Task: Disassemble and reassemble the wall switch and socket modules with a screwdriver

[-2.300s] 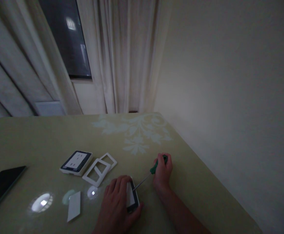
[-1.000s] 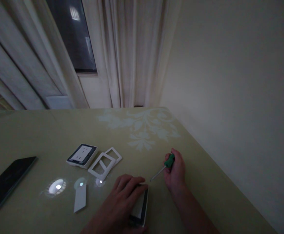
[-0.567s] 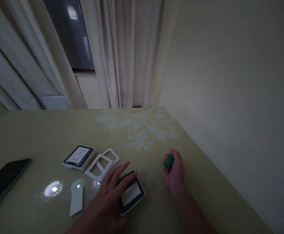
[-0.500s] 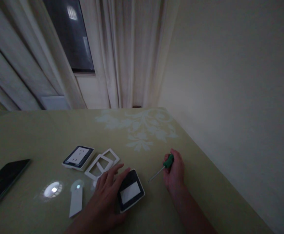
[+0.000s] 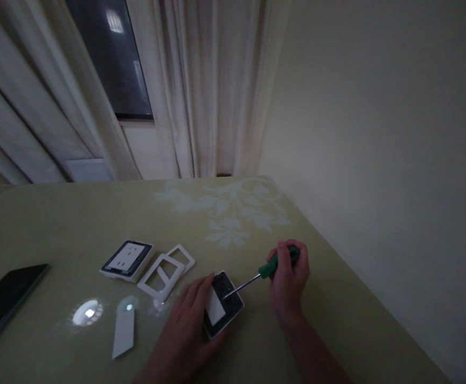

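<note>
My left hand [image 5: 190, 320] is wrapped round the left side of a wall switch [image 5: 215, 308], a white box with a dark frame and a white panel, resting on the table. In my right hand [image 5: 291, 280] is a screwdriver [image 5: 268, 268] with a green handle. Its shaft slants down to the left, and the tip lies over the dark part of the switch; whether it touches a screw is too small to tell. Left of the hands, two white cover frames [image 5: 163, 277] overlap. Beside them sits a wall socket [image 5: 127, 260] in a similar box.
A flat white strip [image 5: 124, 332] lies on the table left of my left hand. Farther left is a dark flat device [image 5: 6, 293]. The green tablecloth [image 5: 76, 218] has a pale flower pattern. A wall [image 5: 377, 160] borders the right edge; curtains [image 5: 200, 90] hang behind.
My right hand has swung the screwdriver up and its tip has come from beside the switch to over it. The switch has been turned in my left hand, its dark part now toward the right.
</note>
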The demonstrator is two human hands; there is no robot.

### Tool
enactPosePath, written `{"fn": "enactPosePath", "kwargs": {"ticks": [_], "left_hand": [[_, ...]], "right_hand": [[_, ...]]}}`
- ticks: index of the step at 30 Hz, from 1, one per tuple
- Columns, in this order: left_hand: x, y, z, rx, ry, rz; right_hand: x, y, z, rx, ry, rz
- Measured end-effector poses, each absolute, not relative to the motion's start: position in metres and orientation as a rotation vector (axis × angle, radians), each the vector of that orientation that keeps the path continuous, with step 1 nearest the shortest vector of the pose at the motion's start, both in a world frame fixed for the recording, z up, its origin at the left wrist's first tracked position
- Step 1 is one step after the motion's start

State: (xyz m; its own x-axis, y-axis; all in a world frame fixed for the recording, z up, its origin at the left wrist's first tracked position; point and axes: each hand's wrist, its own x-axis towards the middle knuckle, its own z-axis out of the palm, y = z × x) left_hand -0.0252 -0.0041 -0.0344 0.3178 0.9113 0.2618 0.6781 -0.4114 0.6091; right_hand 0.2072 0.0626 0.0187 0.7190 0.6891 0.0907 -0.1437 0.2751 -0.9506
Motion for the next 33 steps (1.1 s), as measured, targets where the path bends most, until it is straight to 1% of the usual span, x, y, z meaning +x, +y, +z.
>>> {"fn": "enactPosePath", "kwargs": {"ticks": [5, 10, 16, 20, 26, 29, 33], "left_hand": [[-0.026, -0.007, -0.029, 2.246, 1.194, 0.744], [-0.015, -0.008, -0.026, 2.164, 1.323, 0.817], [0.003, -0.010, -0.026, 2.136, 1.343, 0.830], [0.008, -0.009, -0.024, 2.106, 1.345, 0.847], [0.009, -0.007, -0.021, 2.093, 1.351, 0.823], [0.010, -0.007, -0.020, 2.088, 1.365, 0.815], [0.008, -0.006, -0.022, 2.098, 1.354, 0.836]], "right_hand": [[0.197, 0.043, 0.024, -1.100, -0.948, 0.313], [0.188, 0.024, 0.023, -0.970, -1.141, 0.194], [0.190, 0.010, 0.025, -0.778, -1.338, 0.100], [0.185, 0.005, 0.025, -0.726, -1.355, 0.159], [0.182, 0.027, 0.023, -1.123, -0.910, 0.333], [0.185, 0.043, 0.018, -1.194, -0.854, 0.438], [0.187, 0.053, 0.007, -1.237, -0.808, 0.489]]}}
